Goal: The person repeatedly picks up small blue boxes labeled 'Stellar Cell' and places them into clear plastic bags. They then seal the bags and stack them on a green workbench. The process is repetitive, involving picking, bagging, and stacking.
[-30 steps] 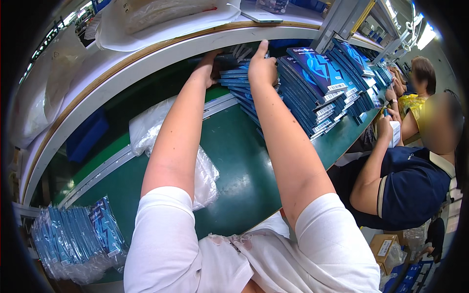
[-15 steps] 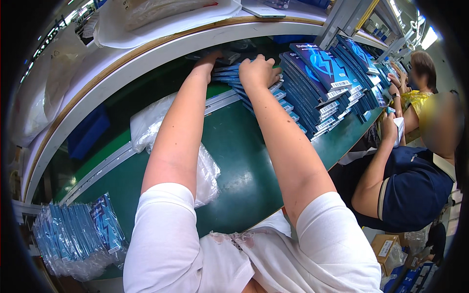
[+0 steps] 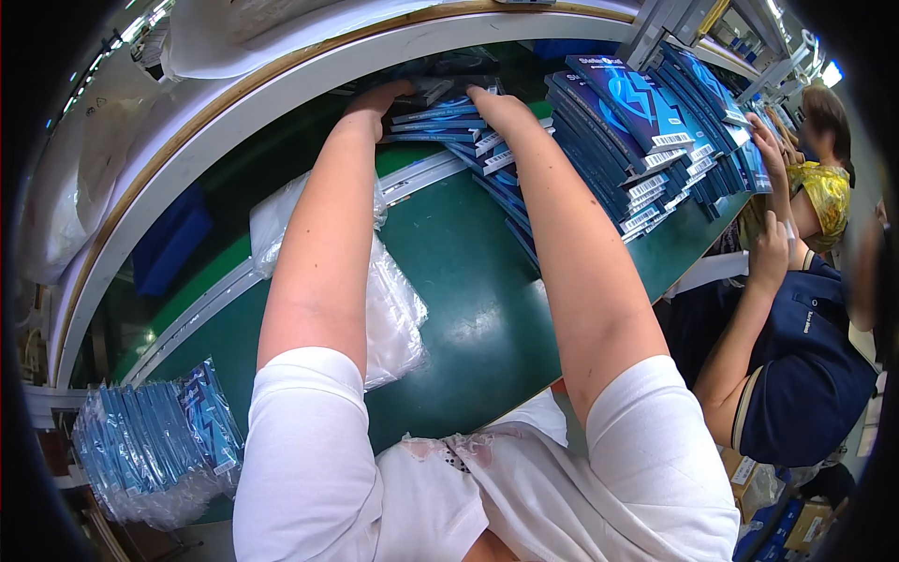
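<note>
Both my arms reach to the far side of the green table. Between my hands lies an uneven stack of thin blue boxes (image 3: 435,125), its lower ones fanned toward me. My left hand (image 3: 382,97) is at the stack's far left corner; its fingers are mostly hidden in shadow by some dark, glossy packets (image 3: 440,89). My right hand (image 3: 496,105) bends its fingers round the far right corner of the stack. Just right of it leans a bigger pile of the same thin boxes (image 3: 609,122), dark blue with white labels.
Clear plastic bags (image 3: 393,323) lie under my left forearm on the green table (image 3: 468,309). A row of bagged blue boxes (image 3: 150,440) stands at the near left. A white shelf edge (image 3: 309,70) curves above the far side. Co-workers sit close on the right, one in a navy shirt (image 3: 796,365).
My right hand has moved from on top of the stack to its far edge, fingers less raised. My left hand has shifted slightly left. The navy-shirted co-worker's hands have moved.
</note>
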A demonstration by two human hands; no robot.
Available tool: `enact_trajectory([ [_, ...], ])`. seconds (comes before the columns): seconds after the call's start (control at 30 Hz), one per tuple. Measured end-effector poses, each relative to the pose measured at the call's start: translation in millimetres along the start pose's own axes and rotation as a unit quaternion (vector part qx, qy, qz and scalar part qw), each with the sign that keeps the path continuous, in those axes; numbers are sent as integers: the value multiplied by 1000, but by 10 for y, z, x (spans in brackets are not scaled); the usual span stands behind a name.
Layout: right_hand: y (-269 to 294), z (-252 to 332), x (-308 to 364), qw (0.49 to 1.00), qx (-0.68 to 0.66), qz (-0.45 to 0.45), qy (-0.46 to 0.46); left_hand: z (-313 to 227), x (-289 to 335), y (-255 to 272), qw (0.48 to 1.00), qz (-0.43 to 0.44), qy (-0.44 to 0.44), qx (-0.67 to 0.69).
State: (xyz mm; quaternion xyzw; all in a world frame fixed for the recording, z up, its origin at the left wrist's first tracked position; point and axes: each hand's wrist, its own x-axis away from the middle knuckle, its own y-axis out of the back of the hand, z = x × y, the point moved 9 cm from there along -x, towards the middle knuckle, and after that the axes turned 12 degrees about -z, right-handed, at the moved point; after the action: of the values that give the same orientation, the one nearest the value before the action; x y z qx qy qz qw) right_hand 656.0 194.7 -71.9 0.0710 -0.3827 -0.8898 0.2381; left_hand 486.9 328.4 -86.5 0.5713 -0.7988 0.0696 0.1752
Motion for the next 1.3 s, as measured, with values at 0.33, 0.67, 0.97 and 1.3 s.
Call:
enact_trajectory([
  [0.33, 115, 391, 425, 965, -240, 102, 32, 67, 75, 29, 997, 31, 41, 64],
  [0.67, 70, 248, 722, 909, -328, 227, -121, 18, 651, 107, 997, 5, -29, 74],
  [0.97, -103, 344, 1060, 909, -266, 321, -20, 208, 796, -23, 980, 14, -34, 194],
  [1.3, 1065, -32, 2138, 869, -411, 135, 239, 213, 2252, -55, 935, 81, -144, 314],
])
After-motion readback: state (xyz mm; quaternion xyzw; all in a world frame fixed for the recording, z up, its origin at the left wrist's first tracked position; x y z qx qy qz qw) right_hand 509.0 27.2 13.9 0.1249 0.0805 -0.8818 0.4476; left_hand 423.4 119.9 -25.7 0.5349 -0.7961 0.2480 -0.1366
